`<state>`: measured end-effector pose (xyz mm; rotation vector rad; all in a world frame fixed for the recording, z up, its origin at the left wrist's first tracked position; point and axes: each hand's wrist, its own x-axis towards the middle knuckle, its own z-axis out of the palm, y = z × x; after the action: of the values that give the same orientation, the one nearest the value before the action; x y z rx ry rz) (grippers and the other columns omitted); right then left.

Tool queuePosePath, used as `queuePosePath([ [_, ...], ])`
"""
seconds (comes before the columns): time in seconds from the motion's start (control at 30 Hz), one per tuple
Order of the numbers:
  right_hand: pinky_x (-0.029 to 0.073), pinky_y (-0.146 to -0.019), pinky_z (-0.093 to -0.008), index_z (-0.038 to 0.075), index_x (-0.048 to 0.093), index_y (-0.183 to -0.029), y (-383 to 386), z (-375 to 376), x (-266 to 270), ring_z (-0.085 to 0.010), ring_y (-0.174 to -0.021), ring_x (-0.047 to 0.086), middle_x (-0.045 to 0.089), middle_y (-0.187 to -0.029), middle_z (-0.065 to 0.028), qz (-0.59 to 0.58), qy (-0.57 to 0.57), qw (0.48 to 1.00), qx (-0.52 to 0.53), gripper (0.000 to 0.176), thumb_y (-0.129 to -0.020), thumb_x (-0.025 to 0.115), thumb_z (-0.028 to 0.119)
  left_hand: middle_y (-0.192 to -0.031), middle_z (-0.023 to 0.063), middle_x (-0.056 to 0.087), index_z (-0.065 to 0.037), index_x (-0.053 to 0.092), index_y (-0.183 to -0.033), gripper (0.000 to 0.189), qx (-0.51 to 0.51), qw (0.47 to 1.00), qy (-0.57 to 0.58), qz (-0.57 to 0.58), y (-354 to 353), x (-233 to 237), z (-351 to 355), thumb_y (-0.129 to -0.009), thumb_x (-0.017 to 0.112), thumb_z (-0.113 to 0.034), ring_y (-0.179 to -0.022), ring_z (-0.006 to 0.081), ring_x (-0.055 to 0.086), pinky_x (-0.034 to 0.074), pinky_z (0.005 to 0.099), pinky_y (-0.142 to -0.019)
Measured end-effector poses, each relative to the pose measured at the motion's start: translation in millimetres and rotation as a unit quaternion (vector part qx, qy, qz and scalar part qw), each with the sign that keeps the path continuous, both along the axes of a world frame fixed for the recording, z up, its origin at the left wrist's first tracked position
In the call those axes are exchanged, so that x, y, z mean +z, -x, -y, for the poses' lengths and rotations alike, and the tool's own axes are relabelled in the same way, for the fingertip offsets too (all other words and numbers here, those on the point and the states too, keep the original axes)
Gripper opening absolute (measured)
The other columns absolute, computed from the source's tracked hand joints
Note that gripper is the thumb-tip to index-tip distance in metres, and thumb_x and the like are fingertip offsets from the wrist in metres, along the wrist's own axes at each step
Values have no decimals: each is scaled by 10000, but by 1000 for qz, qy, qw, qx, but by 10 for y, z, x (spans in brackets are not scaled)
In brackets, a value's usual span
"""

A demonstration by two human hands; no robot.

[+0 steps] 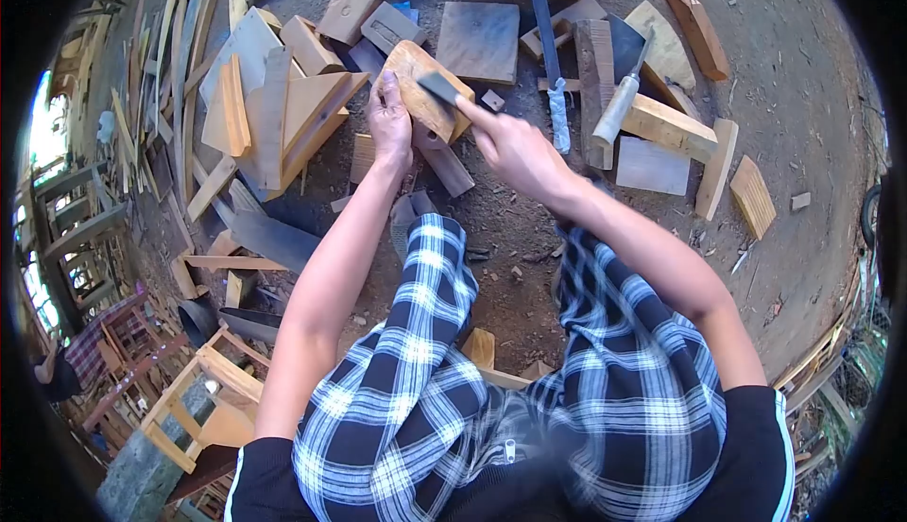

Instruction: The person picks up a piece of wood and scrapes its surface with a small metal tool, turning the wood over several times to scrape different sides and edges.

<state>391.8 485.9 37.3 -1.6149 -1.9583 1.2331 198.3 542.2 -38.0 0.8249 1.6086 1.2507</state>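
A pale wooden block [408, 76] with a rounded top stands tilted in front of me, a small hole near its lower end. My left hand [389, 125] grips its left edge, thumb up along the side. In my right hand [515, 149] is a tool with a flat dark blade [438, 87], its blade lying against the block's face. The tool's handle is mostly hidden by my fingers. Beneath the block a narrow wood piece [446, 171] sticks out toward me.
A long dark saw-like tool [543, 26] with a wrapped handle and a wide-bladed knife [619, 111] lie to the right among wood offcuts. Plywood pieces [227, 78] are stacked at left. A square board [477, 42] lies behind. A wooden frame [227, 371] stands lower left.
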Motion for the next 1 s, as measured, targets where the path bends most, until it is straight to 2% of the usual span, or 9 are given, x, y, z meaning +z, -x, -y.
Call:
queuePosePath([
  [0.2, 518, -818, -488, 187, 366, -1489, -43, -94, -8, -412, -830, 661, 653, -885, -253, 32, 8, 999, 38, 525, -968, 426, 156, -1112, 115, 652, 17, 592, -1228, 507, -40, 999, 3, -25, 47, 34, 2, -1009, 504, -432, -1016, 165, 593, 463, 303, -915],
  [0.3, 505, -500, -299, 185, 371, -1491, -44, -486, 28, -165, -521, 577, 543, -656, -70, -114, 198, 973, -25, 490, -1004, 411, 220, -1129, 108, 641, 8, 580, -1245, 505, -58, 998, 8, -20, 66, 76, 13, -1007, 507, -432, -1037, 154, 579, 456, 298, -925],
  [0.37, 428, -435, -213, 224, 350, -1497, -162, -494, -27, -69, -487, 494, 495, -715, 6, -278, 342, 893, -92, 470, -1035, 415, 284, -1140, 101, 633, 2, 573, -1255, 506, -73, 997, 8, -23, 119, 83, -5, -1005, 511, -434, -1049, 147, 570, 452, 295, -930],
  [0.47, 465, -470, -214, 160, 457, -1386, -427, -261, -382, -96, -497, 525, 541, -756, -19, -607, 443, 643, -150, 364, -1049, 409, 287, -1138, 75, 622, -16, 575, -1251, 467, -104, 994, -15, -3, 129, 147, 26, -1002, 534, -408, -1037, 121, 557, 445, 277, -935],
  [0.57, 518, -512, -223, 85, 480, -1338, -482, -137, -217, -116, -567, 575, 581, -817, -38, -517, 462, 673, -258, 348, -1052, 384, 258, -1133, 63, 629, -21, 583, -1250, 464, -118, 993, 4, 10, 126, 212, 18, -999, 539, -409, -1038, 105, 553, 446, 266, -932],
  [0.7, 515, -538, -206, 57, 449, -1375, -495, -62, -341, -82, -657, 580, 592, -862, -23, -506, 485, 689, -184, 377, -1052, 388, 241, -1210, 83, 598, -22, 535, -1311, 489, -142, 989, 35, 9, 180, 208, 60, -1006, 524, -404, -1107, 122, 529, 433, 286, -970],
  [0.83, 495, -518, -197, 129, 348, -1474, -352, -72, -306, -67, -603, 555, 582, -811, -5, -392, 431, 793, -179, 435, -1054, 387, 235, -1465, 144, 380, -98, 168, -1534, 723, -217, 974, 49, 42, 31, 572, 182, -984, 582, -318, -1335, 234, 400, 340, 379, -1106],
  [0.93, 490, -492, -199, 209, 253, -1533, -331, -87, -211, -51, -574, 539, 540, -733, 10, -322, 360, 862, -152, 513, -1048, 413, 251, -1526, 182, 270, -184, -128, -1541, 1196, -314, 939, 47, 132, -36, 659, 357, -776, 788, -112, -1396, 288, 330, 294, 442, -1144],
  [1.0, 489, -488, -205, 208, 252, -1536, -328, -112, -157, -55, -570, 534, 510, -711, 15, -298, 356, 874, -145, 526, -1043, 428, 259, -1529, 182, 261, -182, -112, -1545, 1181, -320, 940, 49, 108, 4, 550, 437, -779, 783, -104, -1406, 288, 314, 287, 442, -1151],
])
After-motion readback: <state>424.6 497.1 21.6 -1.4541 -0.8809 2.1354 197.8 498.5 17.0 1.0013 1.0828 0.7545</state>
